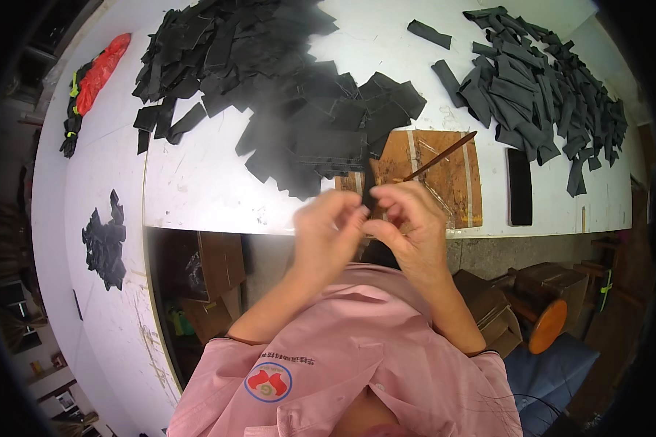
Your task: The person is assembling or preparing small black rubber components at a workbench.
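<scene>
A narrow strip of black fabric is pinched between my two hands at the table's front edge. My left hand has its fingertips closed on the strip's left side. Opposite it, my right hand is closed on the right side, thumb and forefinger together. Just beyond my hands, a brown board with tape strips lies on the table. A thin dark brown stick rests slantwise over it. Flat black fabric pieces overlap the board's left part and spread to the back left in a large heap.
At the right lies a heap of dark grey folded fabric pieces. A black phone-like slab is near the front edge. Far left are a red plastic bag and a small black fabric pile. Cardboard boxes and a round wooden stool stand below.
</scene>
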{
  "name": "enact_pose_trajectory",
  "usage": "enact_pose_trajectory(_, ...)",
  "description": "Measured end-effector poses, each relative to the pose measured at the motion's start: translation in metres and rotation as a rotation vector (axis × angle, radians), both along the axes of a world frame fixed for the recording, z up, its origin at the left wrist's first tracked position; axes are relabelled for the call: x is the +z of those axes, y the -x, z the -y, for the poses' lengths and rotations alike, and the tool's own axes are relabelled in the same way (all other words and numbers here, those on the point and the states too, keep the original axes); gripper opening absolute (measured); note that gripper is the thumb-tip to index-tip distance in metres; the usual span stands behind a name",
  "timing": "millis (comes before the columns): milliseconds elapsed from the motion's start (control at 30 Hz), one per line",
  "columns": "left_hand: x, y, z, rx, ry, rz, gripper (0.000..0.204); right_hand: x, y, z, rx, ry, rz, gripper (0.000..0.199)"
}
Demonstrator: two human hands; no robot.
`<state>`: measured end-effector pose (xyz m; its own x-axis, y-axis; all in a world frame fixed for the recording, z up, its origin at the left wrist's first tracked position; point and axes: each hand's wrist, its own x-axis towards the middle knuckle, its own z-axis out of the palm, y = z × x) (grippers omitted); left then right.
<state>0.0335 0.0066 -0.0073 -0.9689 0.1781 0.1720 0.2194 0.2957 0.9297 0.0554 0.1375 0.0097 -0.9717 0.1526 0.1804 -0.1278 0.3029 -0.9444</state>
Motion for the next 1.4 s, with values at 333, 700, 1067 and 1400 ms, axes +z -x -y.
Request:
enact_pose_trajectory(333, 0.001, 0.013, 0.000, 0.245, -0.646, 0.532, 0.016, -0.039, 0.019, 0.014, -0.073, -0.316, -0.220, 0.012)
enact_pose_trajectory(700, -0.016, 0.013, -0.006, 0.231, -0.333, 0.075, 0.027, -0.042, 0.012, 0.006, 0.348, 0.999, 0.433, 0.010)
enact_pose_trajectory(1067, 0.020, 0.012, 0.010, -0.735, -1.064, 0.894, 0.053, -0.027, 0.000, 0.002, 0.213, 1.012, -0.046, 0.013)
enact_pose_trajectory(1400, 0.044, 0.008, -0.046, -0.108, -0.416, -0.213, 0.020, 0.043, 0.005, -0.043, 0.032, 0.067, -0.247, 0.006)
